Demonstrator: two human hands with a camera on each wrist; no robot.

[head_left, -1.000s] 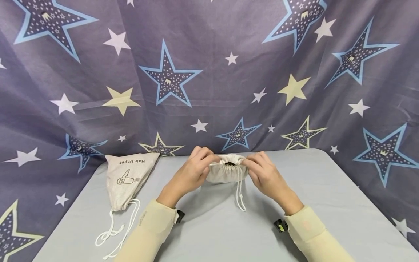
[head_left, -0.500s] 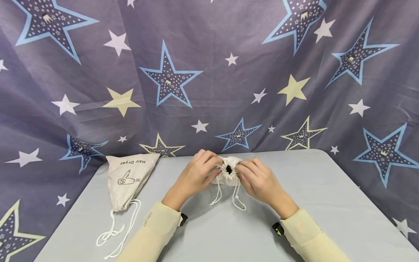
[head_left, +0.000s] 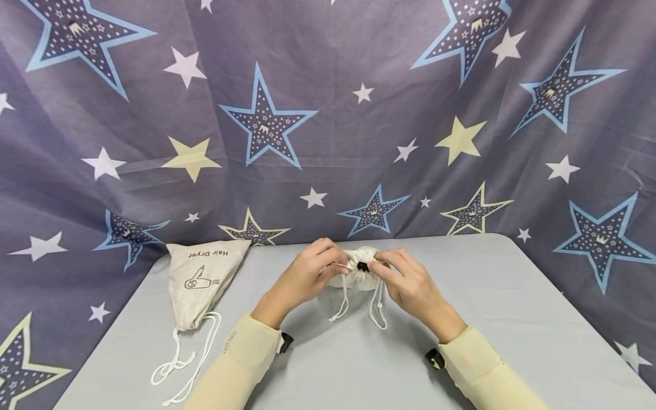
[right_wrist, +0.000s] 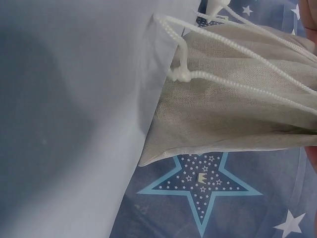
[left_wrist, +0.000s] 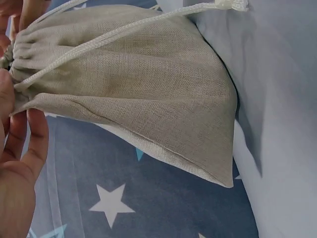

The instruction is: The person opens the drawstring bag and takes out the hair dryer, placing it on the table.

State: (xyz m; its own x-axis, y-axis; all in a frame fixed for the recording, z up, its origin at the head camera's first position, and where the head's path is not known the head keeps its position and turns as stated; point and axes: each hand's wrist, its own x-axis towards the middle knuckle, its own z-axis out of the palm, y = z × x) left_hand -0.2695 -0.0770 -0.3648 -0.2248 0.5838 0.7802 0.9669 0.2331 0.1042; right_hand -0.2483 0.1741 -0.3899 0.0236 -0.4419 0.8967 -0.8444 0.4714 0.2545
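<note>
Both hands hold the gathered mouth of a beige cloth drawstring bag [left_wrist: 143, 74] near the table's far edge. From the left, my left hand [head_left: 308, 272] pinches the rim between thumb and fingers. Opposite it, my right hand [head_left: 413, 283] pinches the other side of the rim. A small dark opening shows in the middle of the puckered cloth. White cords [head_left: 378, 307] hang down the bag's front on both sides, knotted at their ends. In the right wrist view the bag's body [right_wrist: 213, 104] appears, with most of the right hand out of frame.
A second drawstring bag [head_left: 205, 279], printed "Hair Dryer", lies at the table's left with its cords [head_left: 176, 364] trailing toward the front. The table has a grey cover [head_left: 359, 370]. A star-patterned curtain [head_left: 328, 114] hangs behind it.
The hands have come closer together and the bag's mouth has drawn narrower. A cord on the left now hangs in sight. Over the last half second the right fingers shifted slightly at the rim.
</note>
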